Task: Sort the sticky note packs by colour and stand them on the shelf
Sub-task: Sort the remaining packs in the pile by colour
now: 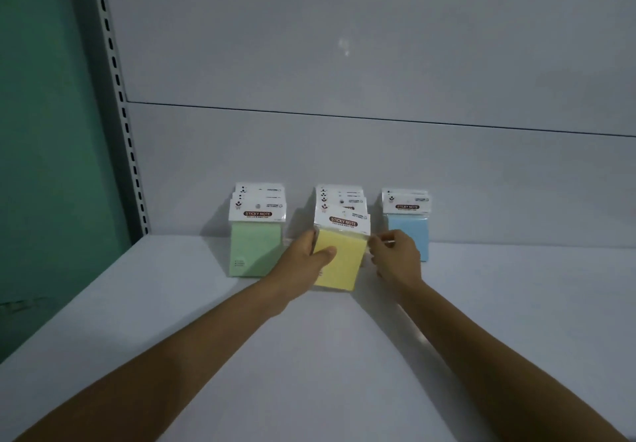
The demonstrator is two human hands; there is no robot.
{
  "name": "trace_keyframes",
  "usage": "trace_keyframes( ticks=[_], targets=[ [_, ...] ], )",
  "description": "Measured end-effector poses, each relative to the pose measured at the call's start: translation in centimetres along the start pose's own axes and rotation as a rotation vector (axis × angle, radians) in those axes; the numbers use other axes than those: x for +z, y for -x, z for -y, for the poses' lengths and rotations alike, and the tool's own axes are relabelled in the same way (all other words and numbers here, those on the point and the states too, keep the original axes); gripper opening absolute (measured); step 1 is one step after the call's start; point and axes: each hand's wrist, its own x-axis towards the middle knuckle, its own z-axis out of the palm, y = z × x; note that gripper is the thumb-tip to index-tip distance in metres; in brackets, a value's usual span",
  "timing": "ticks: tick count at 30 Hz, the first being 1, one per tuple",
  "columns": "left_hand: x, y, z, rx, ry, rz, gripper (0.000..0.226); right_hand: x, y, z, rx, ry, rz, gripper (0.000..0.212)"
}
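- Head view: the left hand (306,252) grips the front yellow pack (342,262) at its left edge, with the thumb pressed across the face. The right hand (395,255) sits with curled fingers at the pack's right edge; I cannot tell whether it pinches the wrapper or only touches it.
- That pack stands at the front of the yellow row (339,197) with its bottom on the shelf (309,355). It is twisted, so its header card leans right instead of sitting square with the cards behind.
- If it is released while skewed, it probably tips forward onto its face or slides out at the foot, since nothing props it from the front.
- If it is pushed back too firmly, it could shove the packs behind against the back panel (344,149) and splay them, because they seem only to lean on each other.
- Its header card may catch on the card behind and bend as the pack is squared up.
- A sideways slip of the right hand could knock the blue row (407,235), which stands near.
- The left wrist lies just in front of the green row (256,245) and could drag its front pack over.
- The glossy wrapper looks slippery, so a light hold may let the pack swivel.
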Motion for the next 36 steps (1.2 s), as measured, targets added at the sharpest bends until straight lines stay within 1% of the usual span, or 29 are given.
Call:
trace_keyframes(
  ticks=[3,4,5,7,8,10,11,13,14,15,17,18,21,23,29,32,36],
  targets=[
    [2.1,-1.7,0.5,0.018,0.026,-0.101,0.022,0.0,0.8,1.1,0.046,-0.176,-0.018,0.045],
    [2.7,-2.3,0.8,0.050,-0.029,-0.162,0.024,0.2,1.2,1.2,0.028,-0.176,-0.002,0.050],
    [3.1,-2.7,1.1,0.105,-0.145,-0.232,0.024,0.4,1.4,1.3,-0.017,-0.139,0.022,0.052],
    [3.9,-3.4,1.8,0.228,-0.442,-0.372,0.026,0.8,1.6,1.3,-0.137,0.007,0.039,0.045],
    [4.0,-3.6,2.0,0.269,-0.520,-0.445,0.029,1.0,1.6,1.3,-0.175,0.067,0.027,0.040],
    [4.0,-4.0,2.1,0.264,-0.502,-0.553,0.039,1.2,1.4,0.9,-0.183,0.108,-0.006,0.036],
    [3.9,-4.2,2.2,0.225,-0.483,-0.567,0.050,1.4,1.4,0.6,-0.168,0.107,-0.014,0.036],
    [3.4,-4.7,2.7,0.087,-0.425,-0.486,0.072,1.6,1.4,-0.3,-0.139,0.109,0.024,0.040],
    [3.2,-4.9,3.0,0.008,-0.375,-0.415,0.072,1.7,1.4,-0.7,-0.135,0.118,0.064,0.041],
    [3.0,-5.2,3.2,-0.044,-0.343,-0.345,0.063,1.7,1.4,-1.0,-0.140,0.116,0.098,0.041],
    [2.9,-5.2,3.4,-0.058,-0.374,-0.265,0.042,1.7,1.2,-1.2,-0.157,0.091,0.137,0.043],
    [2.9,-5.2,3.3,-0.045,-0.396,-0.255,0.038,1.7,1.2,-1.1,-0.170,0.098,0.145,0.045],
    [3.1,-5.2,3.1,0.010,-0.435,-0.235,0.047,1.7,1.3,-0.8,-0.216,0.172,0.150,0.045],
    [3.1,-5.1,2.9,0.016,-0.455,-0.232,0.050,1.8,1.5,-0.6,-0.224,0.221,0.154,0.043],
    [3.0,-5.2,3.4,0.012,-0.455,-0.226,0.047,1.6,1.6,-0.7,-0.203,0.273,0.155,0.051],
    [3.0,-5.4,3.5,-0.014,-0.433,-0.253,0.043,1.9,1.5,-0.5,-0.218,0.329,0.138,0.047],
    [3.1,-5.9,3.7,-0.035,-0.475,-0.291,0.040,2.3,1.3,-0.5,-0.220,0.391,0.099,0.044]
  ],
)
